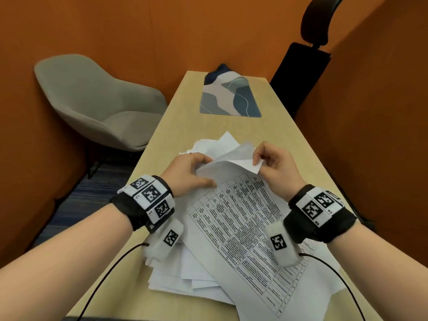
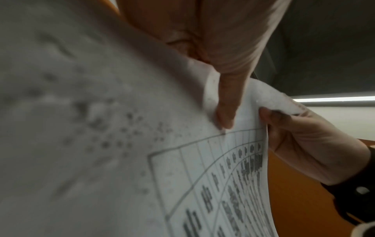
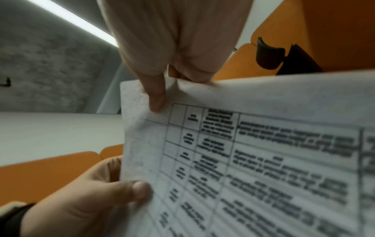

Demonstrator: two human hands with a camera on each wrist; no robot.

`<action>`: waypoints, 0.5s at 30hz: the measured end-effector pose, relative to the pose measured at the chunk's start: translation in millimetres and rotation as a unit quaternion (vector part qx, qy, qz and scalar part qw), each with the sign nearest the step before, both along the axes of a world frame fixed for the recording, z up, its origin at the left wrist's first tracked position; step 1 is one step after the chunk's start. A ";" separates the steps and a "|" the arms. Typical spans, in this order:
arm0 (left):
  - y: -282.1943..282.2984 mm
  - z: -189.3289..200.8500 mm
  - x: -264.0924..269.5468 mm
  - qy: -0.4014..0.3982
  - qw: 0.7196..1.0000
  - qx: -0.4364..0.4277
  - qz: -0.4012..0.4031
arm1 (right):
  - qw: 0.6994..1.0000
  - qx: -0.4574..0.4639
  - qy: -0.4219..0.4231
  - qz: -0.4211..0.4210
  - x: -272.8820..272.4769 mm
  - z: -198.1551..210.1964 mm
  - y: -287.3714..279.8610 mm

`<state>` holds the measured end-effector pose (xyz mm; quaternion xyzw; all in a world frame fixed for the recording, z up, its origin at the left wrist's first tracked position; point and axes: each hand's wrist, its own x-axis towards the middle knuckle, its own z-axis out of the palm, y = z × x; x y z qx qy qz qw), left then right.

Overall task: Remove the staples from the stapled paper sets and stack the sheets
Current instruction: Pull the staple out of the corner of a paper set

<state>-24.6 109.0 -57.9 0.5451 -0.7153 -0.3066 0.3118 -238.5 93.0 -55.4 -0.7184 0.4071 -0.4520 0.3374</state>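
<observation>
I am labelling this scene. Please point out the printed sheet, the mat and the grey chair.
printed sheet (image 1: 243,218): head view, middle of its table.
mat (image 1: 231,98): head view, its patterned middle.
grey chair (image 1: 108,117): head view, its seat.

A printed paper set (image 1: 243,218) with a table of black text lies tilted on top of a loose pile of white sheets (image 1: 185,274) on the table. Its far edge is lifted, and the top sheet (image 1: 234,156) is bent back there, showing its blank side. No staple can be made out. More white sheets (image 1: 217,142) lie behind it.
</observation>
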 end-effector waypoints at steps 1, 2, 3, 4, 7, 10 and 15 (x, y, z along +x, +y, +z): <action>0.5 0.5 -1.3 -0.002 1.000 0.004 -0.003 | 1.000 -0.003 -0.020 0.006 4.9 2.5 0.6; 0.8 0.9 -2.4 -0.005 1.000 0.002 -0.001 | 0.999 -0.005 -0.048 0.011 9.3 5.0 0.7; 0.3 0.6 -2.8 -0.008 1.000 -0.005 0.005 | 0.997 0.003 -0.074 0.010 13.1 7.9 0.9; -0.5 -0.3 -2.7 -0.010 1.000 -0.014 0.012 | 0.995 0.019 -0.094 0.006 15.3 10.2 0.4; -1.7 -1.1 -0.2 -0.021 0.999 -0.031 0.018 | 0.986 0.122 -0.111 -0.007 10.4 16.4 -3.9; -0.3 -2.2 2.4 -0.023 0.999 -0.045 0.012 | 0.973 0.224 -0.037 0.043 4.0 25.8 -4.8; 2.2 -0.6 1.4 0.000 0.998 -0.067 -0.001 | 0.995 0.093 0.035 -0.010 8.6 25.2 -3.5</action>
